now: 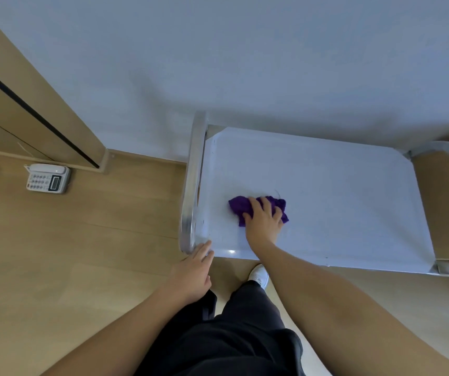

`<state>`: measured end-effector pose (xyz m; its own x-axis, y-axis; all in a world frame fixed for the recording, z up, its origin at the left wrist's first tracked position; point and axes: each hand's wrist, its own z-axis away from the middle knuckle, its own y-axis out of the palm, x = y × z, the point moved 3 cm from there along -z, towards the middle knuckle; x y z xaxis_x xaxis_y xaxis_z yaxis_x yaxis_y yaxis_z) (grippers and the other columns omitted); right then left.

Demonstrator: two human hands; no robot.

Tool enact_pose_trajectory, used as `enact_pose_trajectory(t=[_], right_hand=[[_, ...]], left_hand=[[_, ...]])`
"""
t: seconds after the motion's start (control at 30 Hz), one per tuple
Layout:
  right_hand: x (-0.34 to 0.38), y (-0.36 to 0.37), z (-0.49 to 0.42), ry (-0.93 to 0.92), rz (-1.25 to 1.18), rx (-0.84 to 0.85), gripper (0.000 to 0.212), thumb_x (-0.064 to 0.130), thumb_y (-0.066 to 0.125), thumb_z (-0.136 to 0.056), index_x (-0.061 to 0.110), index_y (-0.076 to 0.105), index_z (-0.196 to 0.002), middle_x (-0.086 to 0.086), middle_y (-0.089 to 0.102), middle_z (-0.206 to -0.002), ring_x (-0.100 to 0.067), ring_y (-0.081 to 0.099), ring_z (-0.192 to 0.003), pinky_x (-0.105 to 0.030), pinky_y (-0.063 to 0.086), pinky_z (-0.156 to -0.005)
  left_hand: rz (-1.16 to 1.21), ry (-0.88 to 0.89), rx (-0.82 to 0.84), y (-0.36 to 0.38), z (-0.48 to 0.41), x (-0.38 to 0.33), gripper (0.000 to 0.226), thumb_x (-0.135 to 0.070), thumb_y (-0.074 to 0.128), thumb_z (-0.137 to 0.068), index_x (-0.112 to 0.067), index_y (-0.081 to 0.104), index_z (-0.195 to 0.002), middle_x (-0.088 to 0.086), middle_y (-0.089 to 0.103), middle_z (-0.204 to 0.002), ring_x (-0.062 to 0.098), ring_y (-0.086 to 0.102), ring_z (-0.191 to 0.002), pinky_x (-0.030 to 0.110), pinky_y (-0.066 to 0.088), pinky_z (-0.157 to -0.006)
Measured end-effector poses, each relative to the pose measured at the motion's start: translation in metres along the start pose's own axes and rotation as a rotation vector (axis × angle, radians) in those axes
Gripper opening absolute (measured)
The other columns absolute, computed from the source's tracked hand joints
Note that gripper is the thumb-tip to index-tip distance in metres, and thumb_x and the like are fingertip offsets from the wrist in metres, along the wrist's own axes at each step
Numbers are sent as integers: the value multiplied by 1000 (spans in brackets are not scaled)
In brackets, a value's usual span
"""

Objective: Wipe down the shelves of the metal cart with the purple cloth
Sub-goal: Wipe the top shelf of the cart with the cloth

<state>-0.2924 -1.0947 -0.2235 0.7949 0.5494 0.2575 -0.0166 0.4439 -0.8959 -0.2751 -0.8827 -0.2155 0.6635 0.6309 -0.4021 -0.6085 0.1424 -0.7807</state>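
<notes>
Wood floor, white wall, right hand [262, 217] grip closed on purple cloth [241, 206], cart shelf [326, 191]

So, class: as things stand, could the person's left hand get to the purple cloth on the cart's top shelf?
Probably yes. The left hand rests at the top shelf's near left corner, and bare shelf lies between it and the purple cloth. However, the right hand already presses on the cloth, covering much of it.

At the left of the frame, a white corded desk telephone [47, 178] with grey keys lies on the light wooden floor [82, 226], near a tan wooden door frame [55, 123]. A pale grey wall [245, 63] fills the top.
</notes>
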Motion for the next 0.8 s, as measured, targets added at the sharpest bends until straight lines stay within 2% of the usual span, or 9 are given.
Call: enact_pose_trajectory(t=[0.07,0.17,0.23,0.3,0.47,0.53,0.6,0.73,0.8], right_hand=[[24,14,14,-150,36,21,47,36,50,-96,39,39,-141,6,34,-153,-37,23,-139,-52,30,-110],[44,34,41,-464,112,69,44,34,50,-96,38,42,-140,5,40,-150,-36,28,-139,-49,32,-110],[40,31,37,-537,126,80,44,34,49,-97,38,43,-140,5,42,-149,-33,31,-138,-47,33,-110],[26,22,22,-491,130,56,43,35,50,-97,38,43,-140,6,41,-150,-31,31,-138,-46,33,-110],[-19,1,5,-19,-10,-36,44,34,47,-98,40,39,-141,8,33,-153,-33,23,-140,-48,31,-111],[-7,8,17,12,24,-45,45,30,47,-98,39,39,-142,6,33,-154,-36,22,-141,-50,30,-112],[15,23,34,-105,57,-11,47,27,51,-96,39,41,-140,5,34,-154,-39,22,-141,-53,28,-112],[27,34,46,-510,160,101,49,30,58,-92,40,44,-138,3,41,-151,-39,30,-138,-51,33,-110],[11,19,30,-564,197,100,46,34,55,-93,43,45,-137,7,42,-149,-34,35,-135,-46,34,-107]], left_hand=[[9,7,3,3,4,3,64,-24,41,-93,-15,16,-151,-4,-10,-161,13,-3,-148,32,35,-109],[29,4,-15,3,5,4,65,-24,42,-93,-15,16,-151,-4,-9,-161,12,-5,-148,31,40,-104],[32,8,-19,3,4,4,64,-24,43,-92,-16,17,-151,-5,-9,-161,11,-4,-148,31,40,-104],[32,9,-6,3,2,4,64,-24,42,-93,-16,16,-151,-5,-10,-161,11,-5,-148,32,39,-106],[28,13,0,5,0,0,63,-24,41,-94,-14,16,-151,-4,-10,-161,12,-7,-148,32,38,-107],[33,8,6,3,0,-1,62,-22,42,-94,-13,17,-150,-3,-10,-161,13,-7,-148,32,39,-107],[28,6,13,1,0,-2,62,-21,42,-93,-11,18,-150,-2,-9,-162,14,-6,-148,33,39,-108],[12,-8,18,-1,-2,-2,59,-22,45,-91,-13,23,-146,-1,3,-160,16,6,-148,31,44,-99],[7,-3,25,0,-3,-3,61,-21,44,-92,-12,21,-147,-2,-1,-161,16,2,-148,32,43,-102]])
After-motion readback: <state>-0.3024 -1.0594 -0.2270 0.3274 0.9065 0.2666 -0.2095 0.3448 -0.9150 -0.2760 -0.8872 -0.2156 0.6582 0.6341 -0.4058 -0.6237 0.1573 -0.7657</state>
